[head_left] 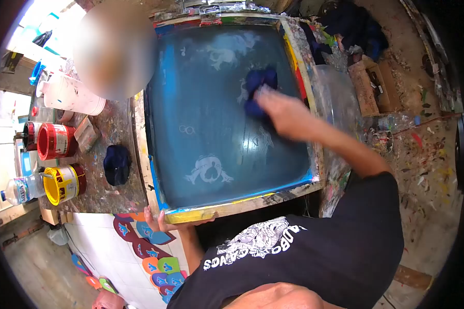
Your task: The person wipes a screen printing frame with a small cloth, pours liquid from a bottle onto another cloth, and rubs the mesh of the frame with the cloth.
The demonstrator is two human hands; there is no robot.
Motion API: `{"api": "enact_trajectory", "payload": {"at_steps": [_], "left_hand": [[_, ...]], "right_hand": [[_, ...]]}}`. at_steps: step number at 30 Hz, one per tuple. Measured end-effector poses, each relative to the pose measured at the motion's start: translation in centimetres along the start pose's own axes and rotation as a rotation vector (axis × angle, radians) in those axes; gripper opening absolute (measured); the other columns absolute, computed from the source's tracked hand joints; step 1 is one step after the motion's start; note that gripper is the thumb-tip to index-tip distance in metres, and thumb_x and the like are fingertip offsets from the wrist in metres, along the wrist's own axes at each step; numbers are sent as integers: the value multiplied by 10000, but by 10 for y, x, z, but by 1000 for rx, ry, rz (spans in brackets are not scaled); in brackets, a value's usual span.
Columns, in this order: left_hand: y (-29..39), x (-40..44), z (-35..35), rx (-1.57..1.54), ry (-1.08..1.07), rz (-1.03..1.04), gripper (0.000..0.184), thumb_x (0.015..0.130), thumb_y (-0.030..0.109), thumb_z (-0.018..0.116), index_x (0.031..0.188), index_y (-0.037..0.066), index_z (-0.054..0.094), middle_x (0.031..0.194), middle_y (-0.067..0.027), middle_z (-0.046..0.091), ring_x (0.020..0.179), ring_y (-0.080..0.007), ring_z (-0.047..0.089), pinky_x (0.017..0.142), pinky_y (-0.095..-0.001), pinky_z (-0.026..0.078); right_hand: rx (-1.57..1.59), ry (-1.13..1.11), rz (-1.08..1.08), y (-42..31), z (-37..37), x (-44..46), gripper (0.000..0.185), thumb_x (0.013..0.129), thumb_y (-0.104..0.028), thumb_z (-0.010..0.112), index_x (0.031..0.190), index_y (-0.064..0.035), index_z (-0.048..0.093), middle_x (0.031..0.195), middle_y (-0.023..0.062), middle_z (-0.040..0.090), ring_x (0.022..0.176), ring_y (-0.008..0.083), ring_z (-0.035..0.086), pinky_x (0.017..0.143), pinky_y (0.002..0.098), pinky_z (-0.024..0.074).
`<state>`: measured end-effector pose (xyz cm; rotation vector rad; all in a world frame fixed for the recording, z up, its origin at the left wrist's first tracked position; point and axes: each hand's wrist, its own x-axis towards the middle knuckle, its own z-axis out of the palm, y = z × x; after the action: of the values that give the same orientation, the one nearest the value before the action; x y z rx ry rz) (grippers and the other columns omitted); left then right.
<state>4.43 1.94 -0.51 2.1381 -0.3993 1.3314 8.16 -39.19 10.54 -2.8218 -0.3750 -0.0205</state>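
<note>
A screen-printing frame [219, 209] with paint-smeared wooden edges lies in front of me. Its dark blue-grey mesh [211, 110] carries pale printed shapes. My right hand [288, 114], a little blurred, is closed on a bunched dark blue cloth [261, 85] pressed against the upper right part of the mesh. At the near left corner of the frame, my left hand [159, 222] grips the wooden edge; part of that hand is hidden under it.
Left of the frame stand a red paint can [54, 141], a yellow paint can [64, 184], a white jug [75, 93] and a water bottle [23, 189]. Another dark cloth [117, 165] lies there. Rightward is a cardboard box [368, 90]. Colourful cut pieces [160, 265] lie below left.
</note>
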Motion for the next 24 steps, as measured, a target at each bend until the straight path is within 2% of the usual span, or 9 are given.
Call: {"api": "enact_trajectory", "payload": {"at_steps": [1, 3, 7, 9, 13, 15, 17, 21, 24], "left_hand": [[5, 8, -1, -3, 5, -3, 783, 881, 793, 441, 1120, 48, 448, 1277, -229, 414, 1237, -399, 497, 1017, -588, 459], [9, 13, 3, 6, 2, 30, 855, 845, 850, 416, 1134, 45, 446, 1265, -223, 412, 1237, -397, 494, 1025, -595, 439], [-2, -3, 4, -17, 13, 32, 966, 756, 921, 443, 1165, 45, 442, 1277, -220, 401, 1253, -396, 472, 1051, -608, 392], [1, 0, 4, -26, 13, 30, 972, 749, 923, 447, 1166, 45, 443, 1276, -219, 400, 1254, -396, 470, 1052, -609, 390], [1, 1, 7, -28, 8, 33, 983, 736, 927, 455, 1169, 45, 443, 1276, -219, 399, 1257, -397, 467, 1054, -610, 386], [0, -1, 9, -30, 14, 36, 988, 729, 929, 459, 1170, 45, 443, 1276, -218, 399, 1258, -397, 465, 1055, -611, 384], [1, -2, 6, -38, 0, 39, 994, 722, 931, 463, 1172, 45, 443, 1276, -218, 398, 1259, -397, 463, 1056, -611, 382], [3, -2, 3, -45, -7, 37, 1005, 709, 935, 471, 1174, 45, 444, 1276, -217, 398, 1262, -397, 459, 1059, -613, 378], [2, -1, 3, -61, -15, 37, 1014, 699, 939, 477, 1176, 44, 444, 1276, -217, 397, 1263, -397, 456, 1060, -613, 375]], "right_hand": [[-21, -135, -73, -27, -3, -15, 466, 838, -11, 533, 1297, 68, 547, 1335, 274, 577, 1302, 345, 544, 1136, 405, 420], [-82, -69, -121, -26, -11, -14, 451, 828, -22, 551, 1269, 74, 557, 1250, 283, 620, 1225, 345, 601, 1076, 406, 469], [213, -320, 205, -21, -60, -10, 412, 857, 12, 529, 1257, -32, 616, 1131, 220, 668, 1055, 388, 644, 937, 414, 533], [10, 76, 200, 4, -39, -10, 366, 930, -177, 586, 1273, -57, 628, 1263, 236, 611, 1069, 440, 633, 947, 477, 523], [-183, -9, 288, -55, -9, -31, 604, 1004, -375, 508, 1399, 81, 481, 1487, 326, 414, 1393, 491, 384, 1164, 501, 325], [-173, -97, 139, -67, 5, -49, 603, 1008, -340, 514, 1435, 77, 436, 1542, 302, 353, 1441, 474, 320, 1180, 490, 297], [-199, -34, 49, -16, 6, -40, 530, 859, -36, 549, 1377, 63, 499, 1466, 256, 473, 1395, 407, 421, 1176, 464, 331], [-295, 175, 75, 39, 8, -16, 460, 805, 32, 519, 1260, 80, 567, 1359, 279, 549, 1303, 387, 514, 1141, 431, 395], [-17, -80, 22, -20, 1, -8, 522, 790, 40, 537, 1312, 56, 555, 1401, 247, 532, 1361, 372, 470, 1177, 425, 360]]}}
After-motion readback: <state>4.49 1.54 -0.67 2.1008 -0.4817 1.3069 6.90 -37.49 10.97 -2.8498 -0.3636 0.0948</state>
